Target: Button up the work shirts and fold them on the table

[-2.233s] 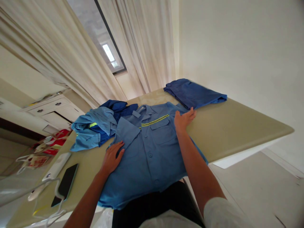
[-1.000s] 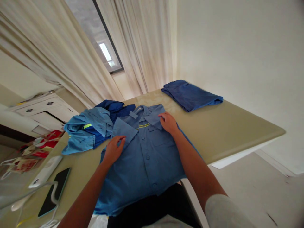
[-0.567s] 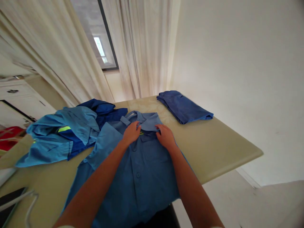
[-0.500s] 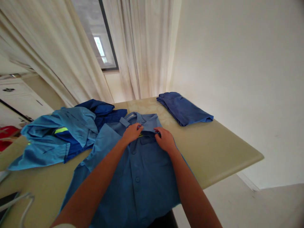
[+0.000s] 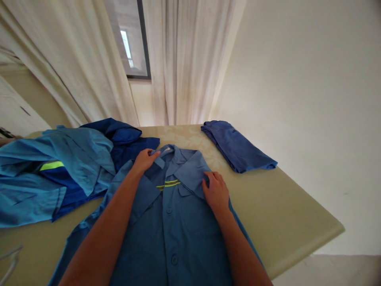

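A blue button-front work shirt [image 5: 190, 214] lies face up on the table, its collar at the far end and its front partly spread at the neck. Yellow-green stripes show at the neck opening. At the collar's left side, my left hand [image 5: 145, 162] is closed on the cloth between thumb and fingers. My right hand [image 5: 218, 194] rests at the shirt's right shoulder, fingers curled on the outer edge of the turned-out front panel; its fingertips are partly hidden.
A folded dark blue garment [image 5: 238, 147] lies at the back right of the cream table [image 5: 268, 206]. Crumpled light-blue clothing [image 5: 80, 155] and a dark blue garment [image 5: 125, 139] lie left. A white wire-like object [image 5: 12, 258] is at lower left. Curtains and a wall stand behind.
My hands have moved apart from the collar's middle, left hand leftward, right hand right and nearer. The shirt's neck has spread, showing more yellow-green stripes. The view has shifted.
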### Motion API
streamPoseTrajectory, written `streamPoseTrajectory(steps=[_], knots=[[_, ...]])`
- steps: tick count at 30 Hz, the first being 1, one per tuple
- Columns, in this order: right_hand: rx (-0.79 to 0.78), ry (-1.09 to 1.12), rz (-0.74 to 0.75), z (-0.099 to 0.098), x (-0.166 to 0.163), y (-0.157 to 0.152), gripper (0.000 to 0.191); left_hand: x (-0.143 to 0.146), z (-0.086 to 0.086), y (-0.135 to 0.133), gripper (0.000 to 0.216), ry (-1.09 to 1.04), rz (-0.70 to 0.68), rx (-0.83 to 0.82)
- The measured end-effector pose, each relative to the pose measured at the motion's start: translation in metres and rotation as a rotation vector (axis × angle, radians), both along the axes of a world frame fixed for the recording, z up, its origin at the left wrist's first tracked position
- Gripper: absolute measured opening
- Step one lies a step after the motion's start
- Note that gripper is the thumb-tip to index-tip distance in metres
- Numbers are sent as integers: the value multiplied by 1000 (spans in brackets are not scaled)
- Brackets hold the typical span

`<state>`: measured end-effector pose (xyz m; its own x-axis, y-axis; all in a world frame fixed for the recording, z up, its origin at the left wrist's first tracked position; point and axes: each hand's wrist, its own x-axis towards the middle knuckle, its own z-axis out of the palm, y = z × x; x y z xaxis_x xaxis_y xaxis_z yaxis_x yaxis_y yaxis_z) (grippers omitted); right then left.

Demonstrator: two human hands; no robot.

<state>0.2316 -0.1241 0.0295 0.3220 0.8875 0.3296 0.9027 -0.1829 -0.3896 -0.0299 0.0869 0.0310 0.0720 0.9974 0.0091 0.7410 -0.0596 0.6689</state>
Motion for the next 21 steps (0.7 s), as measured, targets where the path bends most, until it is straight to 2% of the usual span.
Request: streamPoseTrajectory(steps=[3, 5, 8, 10, 13, 17, 21], knots=[[49, -22, -96, 3, 3, -3, 27, 1, 0, 4, 49, -43, -23, -12], [121, -51, -120, 5, 4, -5, 26, 1, 0, 3, 41, -78, -2, 11], [238, -82, -21, 5, 0, -4, 27, 2, -2, -2, 28, -337, -2, 0], [259, -81, 94, 3, -6, -1, 27, 2, 0, -6, 46, -556, -12, -45], [215, -61, 234, -3, -16, 5, 26, 3, 6, -10, 71, -861, -16, -102], [128, -10, 312, -10, -24, 10, 23, 9, 17, -2, 55, -1153, 75, -157], [46, 56, 350, -11, -25, 11, 17, 11, 24, 22, 56, -1193, 155, -167]])
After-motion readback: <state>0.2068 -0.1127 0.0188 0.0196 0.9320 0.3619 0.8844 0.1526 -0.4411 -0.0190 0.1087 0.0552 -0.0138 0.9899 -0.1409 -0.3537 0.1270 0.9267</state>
